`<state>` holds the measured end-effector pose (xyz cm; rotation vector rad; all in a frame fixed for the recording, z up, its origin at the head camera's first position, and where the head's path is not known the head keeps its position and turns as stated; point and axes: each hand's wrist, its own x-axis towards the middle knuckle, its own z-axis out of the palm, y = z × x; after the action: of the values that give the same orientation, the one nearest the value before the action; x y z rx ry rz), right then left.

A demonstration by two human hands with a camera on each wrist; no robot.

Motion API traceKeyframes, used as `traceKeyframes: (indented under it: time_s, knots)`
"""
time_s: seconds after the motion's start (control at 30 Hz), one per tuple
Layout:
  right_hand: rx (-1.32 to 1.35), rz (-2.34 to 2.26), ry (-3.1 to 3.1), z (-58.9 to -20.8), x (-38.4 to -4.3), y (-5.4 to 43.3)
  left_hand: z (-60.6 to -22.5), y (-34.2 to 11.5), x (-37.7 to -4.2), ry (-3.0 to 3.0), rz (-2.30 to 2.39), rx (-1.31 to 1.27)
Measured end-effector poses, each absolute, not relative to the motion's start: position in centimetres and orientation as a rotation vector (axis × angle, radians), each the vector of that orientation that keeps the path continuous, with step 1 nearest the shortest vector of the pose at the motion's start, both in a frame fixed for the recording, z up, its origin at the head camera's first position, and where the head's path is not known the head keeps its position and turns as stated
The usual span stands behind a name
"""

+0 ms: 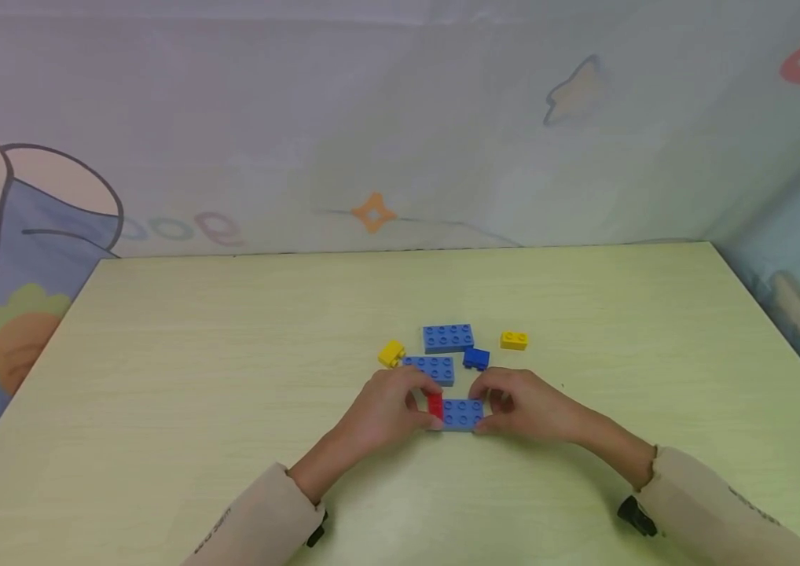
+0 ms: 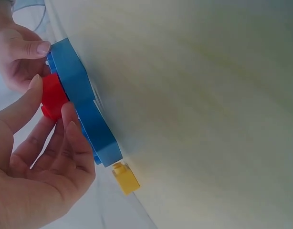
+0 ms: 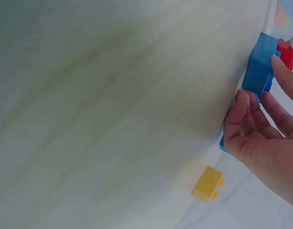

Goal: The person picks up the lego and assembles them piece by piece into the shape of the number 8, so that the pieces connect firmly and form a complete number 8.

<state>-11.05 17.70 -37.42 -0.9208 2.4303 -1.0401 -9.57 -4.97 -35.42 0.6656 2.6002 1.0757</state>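
Note:
Near the table's front middle, a blue building brick (image 1: 462, 414) lies with its studs up. A small red brick (image 1: 435, 406) sits on the blue brick's left end. My left hand (image 1: 393, 405) pinches the red brick between thumb and fingers, as the left wrist view shows closely with the red brick (image 2: 54, 95) above the blue one (image 2: 70, 67). My right hand (image 1: 530, 405) grips the right end of the same blue brick, thumb at the near side and fingers at the far side. Whether the red brick is fully pressed down cannot be told.
Just beyond the hands lie two more blue bricks, one close (image 1: 435, 369) and one farther (image 1: 448, 338), and a small dark blue brick (image 1: 476, 358). One yellow brick (image 1: 391, 353) is tilted at the left; another yellow brick (image 1: 514, 340) stands at the right. A patterned cloth (image 1: 301, 118) hangs behind the table.

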Motion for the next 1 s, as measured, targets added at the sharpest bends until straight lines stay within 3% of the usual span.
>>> traceKeyframes:
  time_s: [0.3, 0.63, 1.0]
  knots:
    - [-0.939, -1.019, 2.438, -36.3, -11.2, 18.2, -35.4, -5.0, -9.6, 2.601, 1.062, 0.639]
    - [-0.784, -1.026, 2.713, -34.7, -14.1, 21.1, -35.4, -5.1, -9.7, 2.597, 1.058, 0.647]
    - [-0.672, -0.982, 2.718, -35.6, -15.2, 22.4, -35.6, -5.2, -9.7, 2.587, 1.077, 0.62]
